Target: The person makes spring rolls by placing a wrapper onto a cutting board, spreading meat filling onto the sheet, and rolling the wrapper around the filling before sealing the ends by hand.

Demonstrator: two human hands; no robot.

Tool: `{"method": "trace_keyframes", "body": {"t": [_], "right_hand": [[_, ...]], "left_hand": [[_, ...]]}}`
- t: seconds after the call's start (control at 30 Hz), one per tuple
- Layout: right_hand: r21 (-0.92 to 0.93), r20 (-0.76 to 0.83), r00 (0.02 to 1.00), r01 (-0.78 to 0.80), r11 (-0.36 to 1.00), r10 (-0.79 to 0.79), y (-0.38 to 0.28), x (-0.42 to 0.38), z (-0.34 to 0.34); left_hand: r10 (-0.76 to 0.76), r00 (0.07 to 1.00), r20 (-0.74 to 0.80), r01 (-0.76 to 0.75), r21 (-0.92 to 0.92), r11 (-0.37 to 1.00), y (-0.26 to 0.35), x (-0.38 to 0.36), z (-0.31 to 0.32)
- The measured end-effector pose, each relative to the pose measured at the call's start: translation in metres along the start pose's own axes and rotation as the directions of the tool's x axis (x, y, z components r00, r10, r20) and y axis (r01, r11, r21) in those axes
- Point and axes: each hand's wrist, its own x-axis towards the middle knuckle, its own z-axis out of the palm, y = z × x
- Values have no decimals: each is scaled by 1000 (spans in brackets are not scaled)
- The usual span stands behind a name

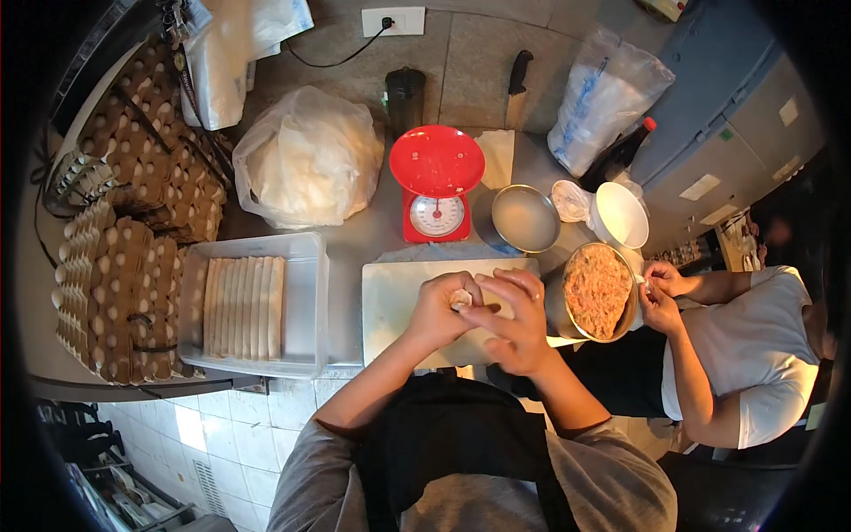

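Note:
My left hand (436, 312) is closed around a pale rolled piece, apparently a spring roll (461, 299), whose end shows between the fingers. Close against it, my right hand (514, 326) has its fingers stretched apart, with fingertips at the roll's end. Both hands are above a white cutting board (390, 297). To the left, a clear plastic tub (306, 301) holds a row of several similar long pale rolls (244, 308). A metal pot of pinkish ground filling (598, 293) stands to the right of the board.
Behind the board is a red kitchen scale (436, 182), with a metal bowl (526, 219) beside it. A plastic bag of pale wrappers (310, 160) sits behind the tub. Egg trays (124, 293) are stacked at far left. Another person (745, 355) works beside the pot.

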Motion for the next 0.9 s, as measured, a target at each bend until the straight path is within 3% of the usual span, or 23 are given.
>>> {"method": "trace_keyframes", "body": {"t": [0.07,0.2,0.3,0.4,0.5,0.8,0.9], "right_hand": [[-262,5,999,41,964,-41,-8,-5,7],[-343,-1,1000,-27,939,28,-15,-3,17],[-415,78,997,40,909,-8,-17,4,15],[-33,-77,994,-75,997,72,-3,-2,18],[178,-153,962,-200,963,228,-2,-13,21],[-245,-11,997,74,967,-79,2,5,14],[-242,28,994,114,964,-110,-1,14,3]], "left_hand": [[-5,988,-155,10,29,1000,-9,-4,9],[105,963,-248,-61,181,982,-7,-7,16],[178,950,-258,-128,200,971,-8,-8,19],[185,938,-294,-125,212,969,-14,-7,16],[157,926,-345,-86,211,974,-1,-4,17],[203,943,-264,-139,240,961,-11,-7,21],[255,937,-237,-189,268,945,-2,-3,23]]}}
